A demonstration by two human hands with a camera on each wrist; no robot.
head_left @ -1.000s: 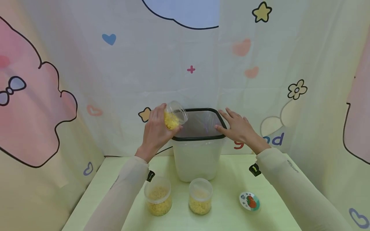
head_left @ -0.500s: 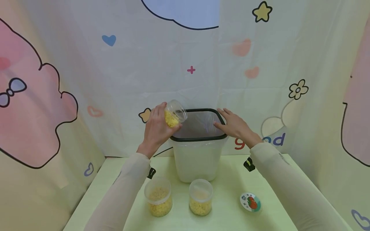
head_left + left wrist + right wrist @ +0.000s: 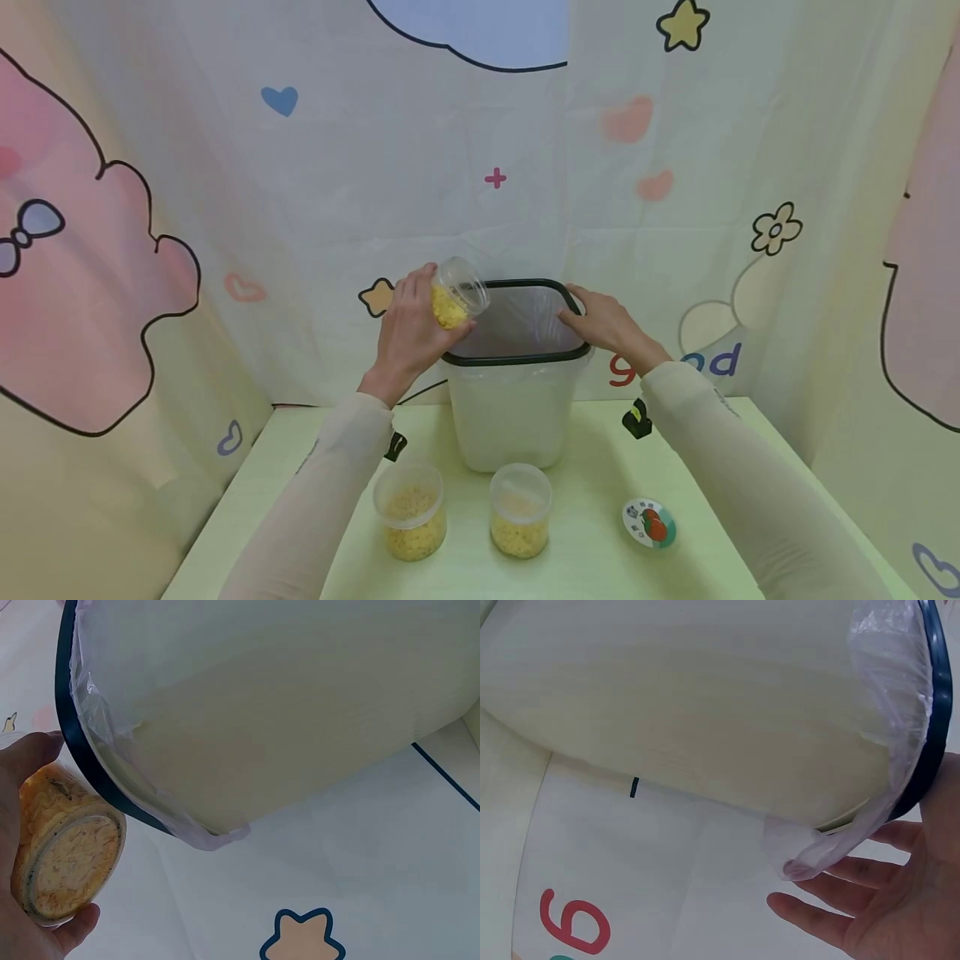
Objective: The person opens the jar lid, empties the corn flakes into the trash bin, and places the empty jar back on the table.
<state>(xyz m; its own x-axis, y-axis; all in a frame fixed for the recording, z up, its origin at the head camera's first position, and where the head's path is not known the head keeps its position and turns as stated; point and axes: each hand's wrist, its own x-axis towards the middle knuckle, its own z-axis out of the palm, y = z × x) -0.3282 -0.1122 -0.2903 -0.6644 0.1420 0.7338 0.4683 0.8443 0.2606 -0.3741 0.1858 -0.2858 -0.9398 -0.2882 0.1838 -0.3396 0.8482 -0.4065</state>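
Observation:
My left hand (image 3: 415, 321) grips a clear plastic jar (image 3: 459, 287) of yellow crumbly bits. The jar tilts with its mouth toward the opening of a pale trash bin (image 3: 512, 417), near the black rim's left side. In the left wrist view, the jar's base (image 3: 75, 866) faces the camera, packed with the bits. My right hand (image 3: 606, 321) holds the bin's right rim, thumb inside and fingers outside. Loosely bent fingers (image 3: 847, 885) lie by the overhanging bag liner (image 3: 889, 690) in the right wrist view; the thumb is hidden there.
Two more clear jars stand in front of the bin: a wider jar (image 3: 411, 512) and a narrower jar (image 3: 521, 510), both partly filled with yellow bits. A round lid (image 3: 649, 523) with a tomato picture lies on the table at right. A printed curtain (image 3: 420, 167) hangs behind.
My right hand has moved left and come onto the bin's rim. The left hand keeps the jar tilted in nearly the same spot; the yellow bits stay inside it.

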